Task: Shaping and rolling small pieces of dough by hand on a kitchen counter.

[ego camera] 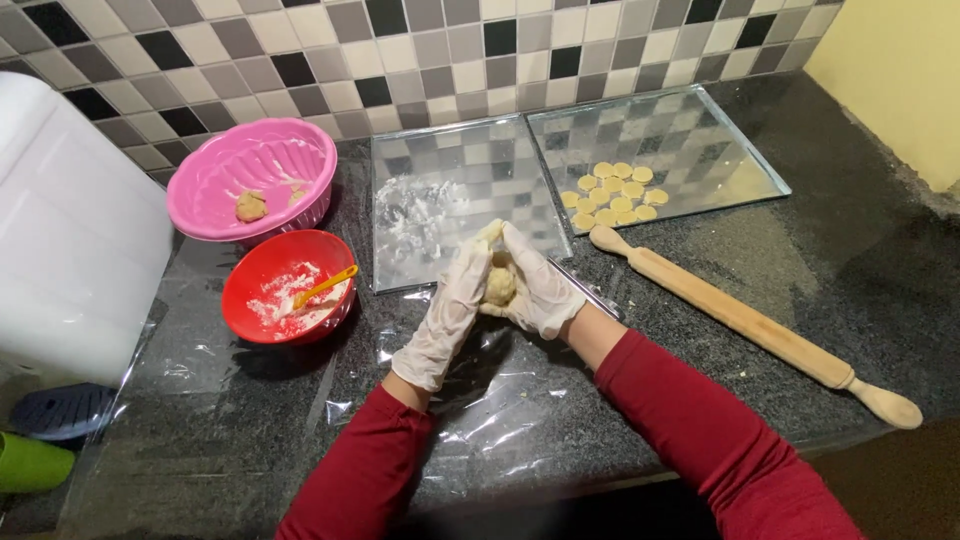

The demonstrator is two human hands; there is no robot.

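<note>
Both my hands wear thin white gloves and red sleeves. My left hand [447, 310] and my right hand [537, 288] press together around a pale lump of dough [499, 284], held just above a clear plastic sheet [500, 400] on the dark counter. Just beyond my hands lies a metal tray [520, 160] dusted with flour. A second metal tray [700, 150] to the right holds several small round dough discs [612, 192].
A wooden rolling pin [750, 322] lies diagonally at my right. A red bowl [285, 285] holds flour and a yellow spoon; a pink bowl [255, 178] holds dough pieces. A large white container [70, 230] stands at the left, a green object [30, 462] below it.
</note>
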